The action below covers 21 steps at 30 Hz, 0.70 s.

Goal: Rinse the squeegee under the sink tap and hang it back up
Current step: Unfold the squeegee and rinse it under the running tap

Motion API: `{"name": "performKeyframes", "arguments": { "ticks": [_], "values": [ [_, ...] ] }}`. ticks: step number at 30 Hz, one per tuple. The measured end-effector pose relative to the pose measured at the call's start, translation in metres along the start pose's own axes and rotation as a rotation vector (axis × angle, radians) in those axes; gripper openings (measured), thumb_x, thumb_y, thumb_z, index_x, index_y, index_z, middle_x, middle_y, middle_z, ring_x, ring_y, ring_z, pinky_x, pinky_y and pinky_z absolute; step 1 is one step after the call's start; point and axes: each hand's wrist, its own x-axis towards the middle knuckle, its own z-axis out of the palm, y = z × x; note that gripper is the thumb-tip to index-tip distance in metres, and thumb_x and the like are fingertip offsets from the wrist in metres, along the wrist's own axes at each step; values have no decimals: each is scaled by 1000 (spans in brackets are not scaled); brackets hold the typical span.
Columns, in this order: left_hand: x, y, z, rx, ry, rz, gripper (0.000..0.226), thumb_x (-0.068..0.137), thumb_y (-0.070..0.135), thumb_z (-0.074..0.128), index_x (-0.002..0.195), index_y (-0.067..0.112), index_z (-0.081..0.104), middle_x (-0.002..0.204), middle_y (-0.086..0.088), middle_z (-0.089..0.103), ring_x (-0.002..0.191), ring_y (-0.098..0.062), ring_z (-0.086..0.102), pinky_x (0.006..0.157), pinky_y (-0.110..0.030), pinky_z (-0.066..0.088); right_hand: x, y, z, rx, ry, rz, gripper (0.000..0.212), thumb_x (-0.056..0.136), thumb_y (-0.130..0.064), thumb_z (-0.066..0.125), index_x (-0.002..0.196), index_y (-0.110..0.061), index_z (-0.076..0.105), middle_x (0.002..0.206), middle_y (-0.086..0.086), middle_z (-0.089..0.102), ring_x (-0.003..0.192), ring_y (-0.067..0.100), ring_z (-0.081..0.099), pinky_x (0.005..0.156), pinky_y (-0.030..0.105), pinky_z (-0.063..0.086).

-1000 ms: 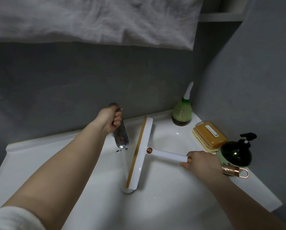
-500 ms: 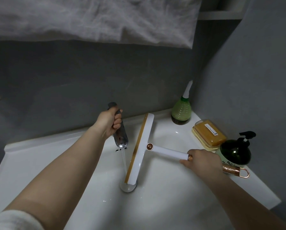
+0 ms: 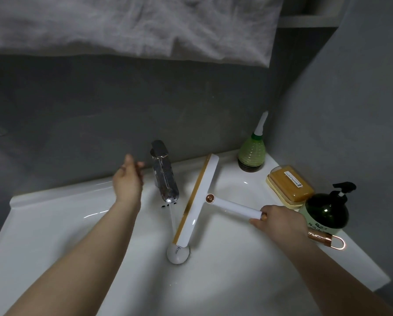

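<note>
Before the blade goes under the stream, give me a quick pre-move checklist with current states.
1. Water running from tap: ok.
2. Right hand gripping squeegee handle: ok.
3. Left hand off the tap, open: ok.
4. Blade in the stream: not ok, it sits just right of it.
5. Drain plug open: cannot tell.
6. Hanging hook visible: not ok, none in view.

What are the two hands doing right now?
Left hand: open, holding nothing, beside the tap.
Right hand: closed around the squeegee handle.
</note>
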Motion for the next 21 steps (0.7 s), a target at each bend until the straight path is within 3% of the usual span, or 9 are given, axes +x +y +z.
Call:
{"name": "performKeyframes", "arguments": {
  "ticks": [2,4,6,8,10,13,15,18,21],
  "values": [
    [-11,-27,-17,-10,195,-10,40,95,32,35,59,20,48,44,-1,46,40,-12,38,44,-23,28,0,1,-1,9,3,16,38,84,-54,48,105,-24,60,103,-2,67,96,17,62,68,22,36],
    [-25,-57,-28,110,214,-117,36,94,25,37,62,17,50,57,-5,43,52,-19,38,53,-28,32,0,0,-3,20,4,27,38,84,-54,48,104,-24,61,102,-2,68,95,17,62,68,23,37],
    [-40,-79,-31,182,-13,-347,29,94,20,40,69,11,52,62,-6,47,56,-21,43,54,-29,36,0,-1,-4,28,4,38,37,84,-53,48,103,-24,61,101,-2,68,95,17,62,68,23,37],
    [-54,-90,-29,248,-394,-574,26,94,21,42,74,10,55,66,-7,54,58,-20,51,56,-27,41,1,-3,-5,36,-1,46,37,84,-54,48,102,-24,61,101,-3,68,94,18,62,68,23,37],
    [-59,-97,-23,222,-619,-635,23,93,18,45,75,8,54,66,-9,54,49,-19,52,53,-25,40,1,-4,-7,41,-4,46,37,84,-54,48,102,-25,61,101,-3,68,92,17,61,67,22,37],
    [-58,-98,-17,150,-484,-587,19,92,14,50,75,5,54,60,-8,64,35,-12,54,45,-23,47,2,-5,-7,80,-13,61,37,83,-55,49,101,-25,61,98,-3,67,79,16,53,66,22,36],
    [-57,-96,-16,131,-428,-519,28,90,23,53,72,3,57,48,-4,64,32,-11,51,39,-17,46,2,-7,-8,107,-11,77,37,83,-55,49,99,-24,61,88,-3,63,74,16,48,65,23,36],
    [-56,-92,-12,126,-384,-468,37,90,30,52,63,5,54,44,-5,60,34,-14,52,38,-18,46,2,-11,-8,109,-11,81,36,82,-56,49,97,-25,61,78,-5,51,73,15,47,64,23,34],
    [-53,-89,-9,128,-425,-464,31,95,19,42,72,3,56,51,-6,64,43,-19,56,41,-20,50,2,-11,-10,102,-10,80,36,83,-55,49,96,-24,61,77,-6,51,73,15,48,61,22,34]
  ]
}}
